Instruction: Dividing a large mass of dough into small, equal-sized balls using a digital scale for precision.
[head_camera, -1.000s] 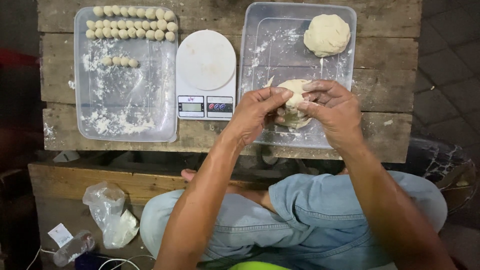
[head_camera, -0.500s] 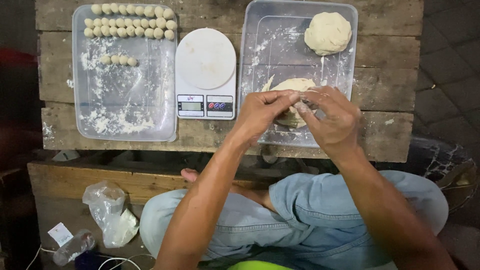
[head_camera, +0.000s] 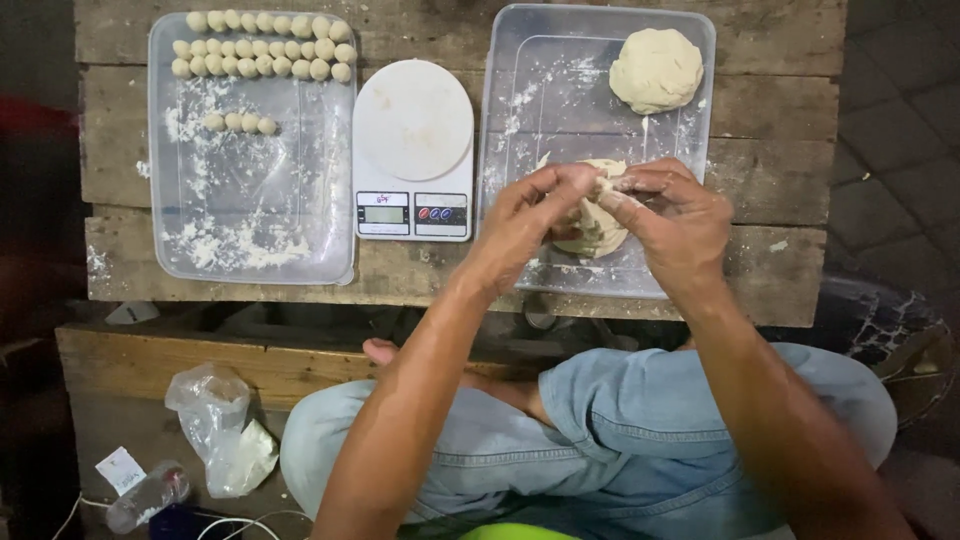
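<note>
From above I saw a rough wooden table (head_camera: 780, 250) with two clear plastic trays on it. Over the near edge of the right tray (head_camera: 700, 60), my left hand (head_camera: 530, 215) and right hand (head_camera: 675, 220) met, fingers pinched closed on a lump of pale dough (head_camera: 595, 225). I could not tell whether a small piece was already pulled free, as the fingertips hid that spot. A larger dough mound (head_camera: 656, 68) sat in that tray's far right corner. A white kitchen scale (head_camera: 412, 150) stood between the trays. The left tray (head_camera: 250, 220), dusted with flour, held rows of small dough balls (head_camera: 262, 47) along its far edge. A crumpled plastic bag (head_camera: 215, 425) lay on the floor below.
</note>
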